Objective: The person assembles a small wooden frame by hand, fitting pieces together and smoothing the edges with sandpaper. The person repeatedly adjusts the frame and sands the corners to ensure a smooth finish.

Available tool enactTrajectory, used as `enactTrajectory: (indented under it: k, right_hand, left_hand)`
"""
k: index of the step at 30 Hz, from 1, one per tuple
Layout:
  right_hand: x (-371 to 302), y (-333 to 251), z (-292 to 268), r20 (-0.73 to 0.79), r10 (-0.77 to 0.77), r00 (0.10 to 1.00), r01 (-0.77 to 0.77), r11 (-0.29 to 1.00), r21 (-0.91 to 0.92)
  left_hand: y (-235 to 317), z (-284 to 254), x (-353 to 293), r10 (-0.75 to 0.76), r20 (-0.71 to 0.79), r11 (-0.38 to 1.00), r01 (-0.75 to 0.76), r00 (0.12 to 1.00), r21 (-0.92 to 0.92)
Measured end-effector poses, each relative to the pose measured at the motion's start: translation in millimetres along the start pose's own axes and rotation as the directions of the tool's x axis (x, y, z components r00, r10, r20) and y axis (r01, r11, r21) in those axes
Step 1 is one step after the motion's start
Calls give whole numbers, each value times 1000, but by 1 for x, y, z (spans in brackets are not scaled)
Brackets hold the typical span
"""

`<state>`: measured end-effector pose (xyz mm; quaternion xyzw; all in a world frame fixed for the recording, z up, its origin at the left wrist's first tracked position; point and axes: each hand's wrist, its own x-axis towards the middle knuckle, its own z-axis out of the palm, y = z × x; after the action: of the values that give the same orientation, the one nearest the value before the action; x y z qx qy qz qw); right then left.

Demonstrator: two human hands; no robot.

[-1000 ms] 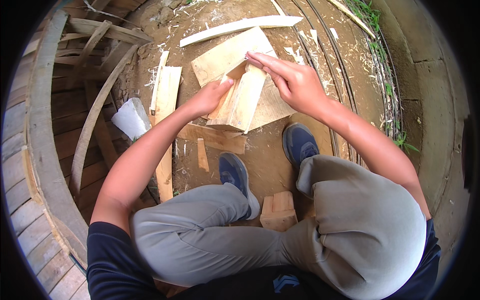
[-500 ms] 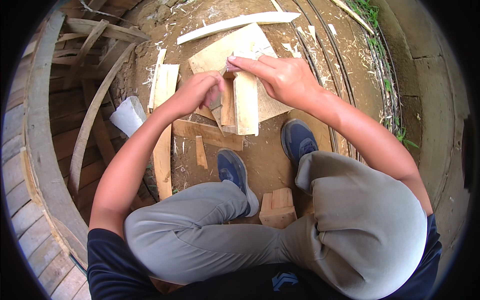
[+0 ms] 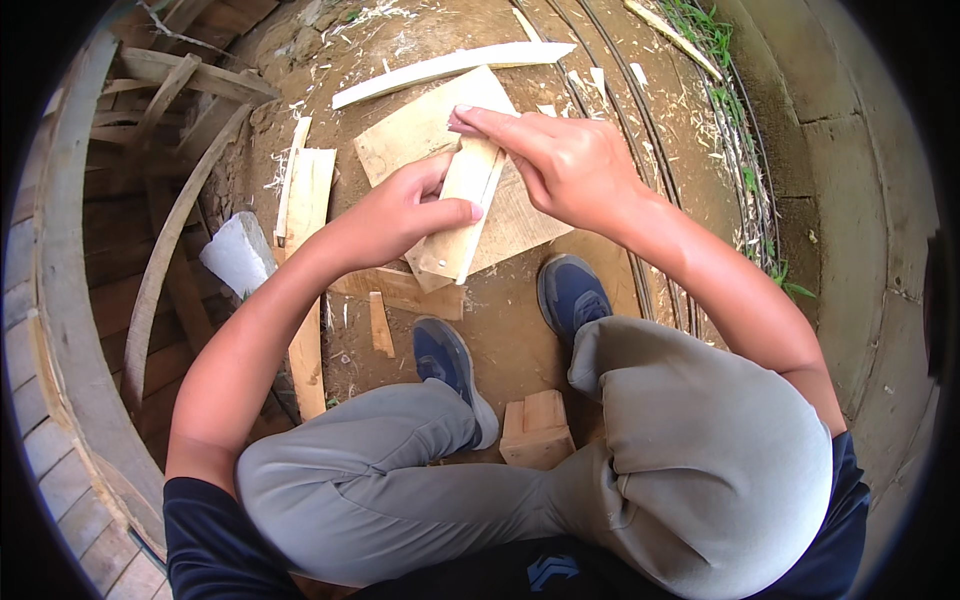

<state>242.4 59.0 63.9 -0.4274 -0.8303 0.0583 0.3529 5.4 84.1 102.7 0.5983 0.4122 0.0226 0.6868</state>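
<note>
Pale timber piece (image 3: 462,195), one, narrow and long; located over the flat board (image 3: 535,215), set aslant, its near end reaching toward the flat board's near edge. Whether it rests on the flat board or is held just above cannot be told.

Left hand (image 3: 400,208), one: partly closed around the piece, thumb laid across the upper face, other fingers mostly hidden; over the flat board's left side. Right hand (image 3: 570,168), one: over the flat board's right side, fingers nearly straight and together, the tips holding a small dark scrap (image 3: 460,122) against or just at the piece's far end; its material is too small to make out.

Hazards, as judged: the piece could swivel or slip if the left thumb's hold slackened under a push from the right; the right fingertips could skid off the far end, or catch a splinter on a raw edge.

Appearance of the piece: bare, light yellow wood, straight-sided, a thin seam along its right edge, small spots, perhaps nail heads or holes, near the near end.

Surroundings: white curved strip (image 3: 450,74), beyond the flat board; upright-grained plank (image 3: 311,195), left of it; short block (image 3: 536,425), well apart on its near side.
</note>
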Motion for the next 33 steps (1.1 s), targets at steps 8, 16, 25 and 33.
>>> enactTrajectory:
  k: [8, 16, 25, 33]
  right_hand:
    - [-3, -21, 0, 188, 63, 980, -39, 991, -131]
    - [2, -57, 5, 364, 77, 928, -2, 980, -201]
    - [16, -46, 1, 336, 47, 941, 32, 974, -226]
    - [9, -39, -7, 343, 54, 938, 36, 968, -249]
  left_hand:
    - [-41, 17, 8, 164, -361, 938, -31, 918, 346]
    - [-35, 30, 5, 170, -466, 954, -27, 868, 299]
    - [-29, 30, 1, 37, -460, 920, 150, 887, 362]
    - [-13, 36, -2, -103, -409, 909, 253, 907, 331]
